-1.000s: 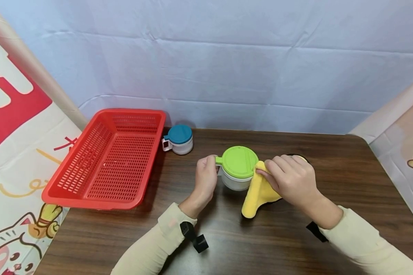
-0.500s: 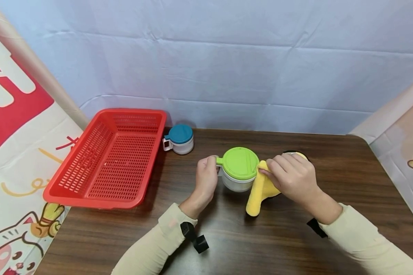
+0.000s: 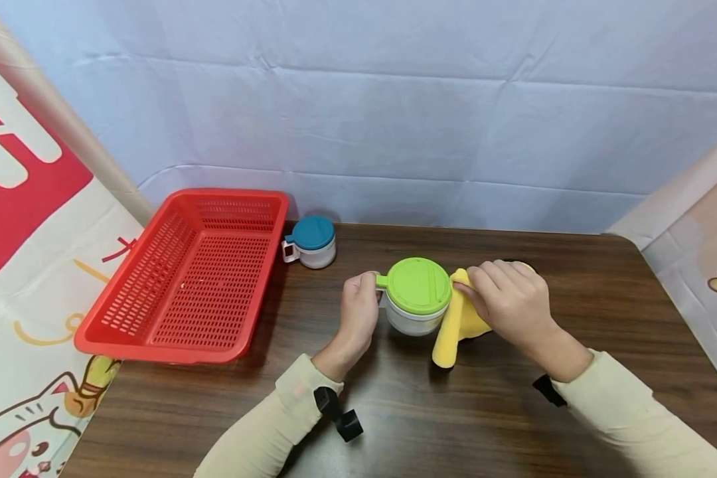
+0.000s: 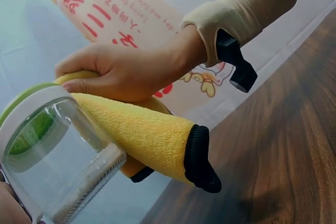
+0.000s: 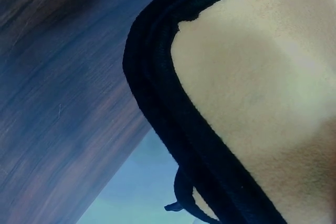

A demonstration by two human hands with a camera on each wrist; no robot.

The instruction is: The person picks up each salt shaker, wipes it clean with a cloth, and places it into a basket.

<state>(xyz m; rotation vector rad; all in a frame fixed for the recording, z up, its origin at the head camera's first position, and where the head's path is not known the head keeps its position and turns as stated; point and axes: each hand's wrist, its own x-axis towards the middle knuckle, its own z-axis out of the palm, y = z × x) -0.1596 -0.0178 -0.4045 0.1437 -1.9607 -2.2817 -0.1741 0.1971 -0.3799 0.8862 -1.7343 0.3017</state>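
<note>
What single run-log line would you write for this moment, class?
left hand: grips handle of clear green-lidded plastic jar | right hand: presses yellow black-edged cloth against jar side | jar upright on brown wooden table

Open tabletop in front and to the right; the left and the back corner taken up

The left part of the table [image 3: 621, 312] is taken up by the red basket [image 3: 185, 279], with the blue-lidded jar [image 3: 312, 242] just beside its back corner. The middle is blocked by the green-lidded jar [image 3: 417, 295], gripped by the left hand [image 3: 358, 312], and by the yellow cloth [image 3: 451, 328] pressed against it by the right hand [image 3: 510, 299]. Bare wood is left along the near edge and far right.
</note>
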